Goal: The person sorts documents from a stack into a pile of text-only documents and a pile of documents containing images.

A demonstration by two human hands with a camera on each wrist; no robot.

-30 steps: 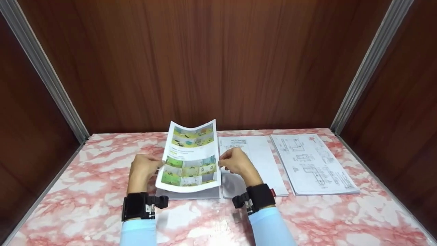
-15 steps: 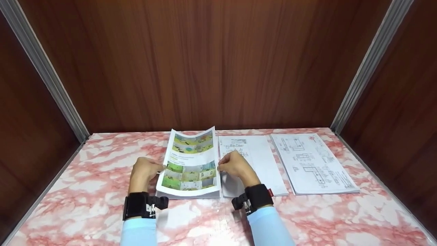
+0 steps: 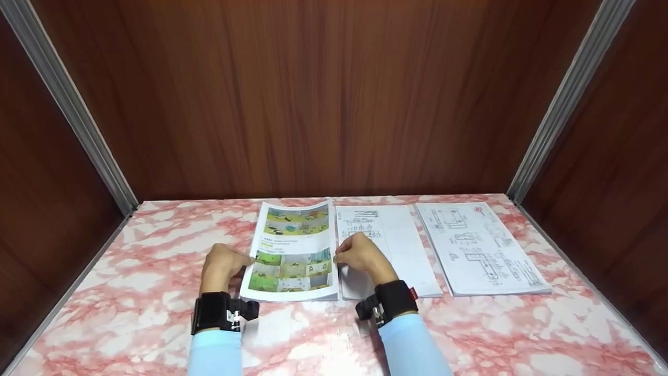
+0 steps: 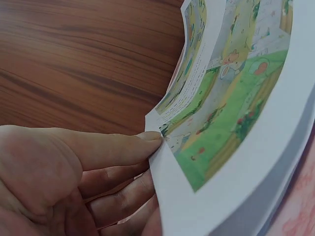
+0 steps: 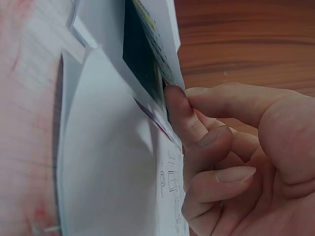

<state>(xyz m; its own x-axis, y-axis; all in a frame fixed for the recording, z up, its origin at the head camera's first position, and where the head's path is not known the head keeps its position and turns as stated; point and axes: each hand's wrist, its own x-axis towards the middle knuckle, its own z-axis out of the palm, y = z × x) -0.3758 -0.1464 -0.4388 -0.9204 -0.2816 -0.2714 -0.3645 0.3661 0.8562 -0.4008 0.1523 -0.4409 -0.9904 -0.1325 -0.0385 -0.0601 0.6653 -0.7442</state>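
A printed sheet of paper (image 3: 292, 248) with colour pictures lies just over the left stack in the head view. My left hand (image 3: 223, 262) pinches its left edge between thumb and fingers; the left wrist view shows the thumb (image 4: 133, 145) on top of the curved sheet (image 4: 236, 206). At the opposite edge, my right hand (image 3: 361, 255) pinches the sheet, thumb against index finger in the right wrist view. That hand is above the left part of the middle stack of paper (image 3: 407, 256). Most of the stack beneath the printed sheet is hidden.
A third stack of paper (image 3: 485, 250) with line drawings lies to the right. All rest on a red-and-white marbled table (image 3: 156, 282). A brown wood-grain panel (image 3: 323, 99) rises behind, with metal posts (image 3: 558, 120) at the corners.
Both hands have come down slightly with the printed sheet. Its raised far edge has sunk and flattened, and its near edge has dropped over the stack's front edge.
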